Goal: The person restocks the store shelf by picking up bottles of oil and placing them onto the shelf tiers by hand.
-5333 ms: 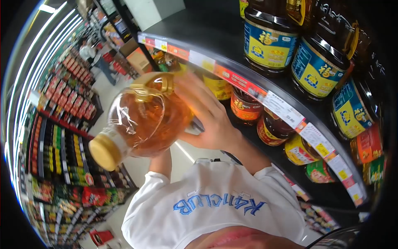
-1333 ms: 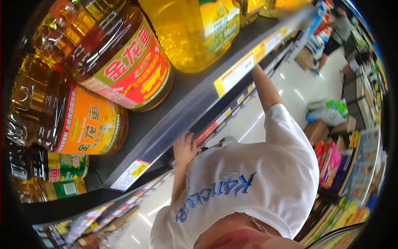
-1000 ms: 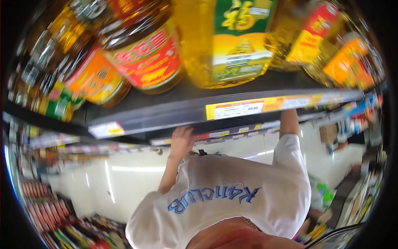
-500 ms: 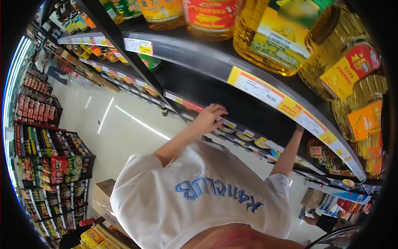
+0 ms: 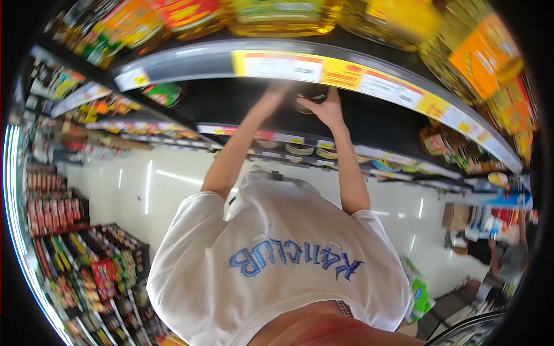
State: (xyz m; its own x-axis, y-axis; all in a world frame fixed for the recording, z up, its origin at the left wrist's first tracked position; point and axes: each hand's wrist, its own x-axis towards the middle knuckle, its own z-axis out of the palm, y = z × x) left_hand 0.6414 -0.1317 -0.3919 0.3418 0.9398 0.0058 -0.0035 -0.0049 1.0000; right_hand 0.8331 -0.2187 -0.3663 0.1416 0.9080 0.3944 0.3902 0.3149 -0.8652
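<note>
My left hand (image 5: pixel 278 91) reaches into the dark lower shelf, smeared by motion, its fingers partly hidden behind the price strip. Beside it, my right hand (image 5: pixel 330 109) has its thumb across the front of a dark round container (image 5: pixel 310 99) with a pale rim, and its other fingers run up behind the shelf edge. The container's kind cannot be made out, as the upper part is hidden. Whether my left hand touches it is unclear. Just above both hands is the shelf edge with its price labels (image 5: pixel 283 64).
Large bottles of golden oil (image 5: pixel 283 17) line the shelf above. Green-labelled goods (image 5: pixel 164 94) and reddish bottles (image 5: pixel 441 141) sit at either end of the lower shelf. Round packages (image 5: pixel 300 149) lie below. A packed display (image 5: pixel 98 271) stands left; a person (image 5: pixel 496 254) is at right.
My left hand has moved from the front shelf edge into the shelf. My right hand has come leftward into view, at a dark round container. The view has turned and shifted.
</note>
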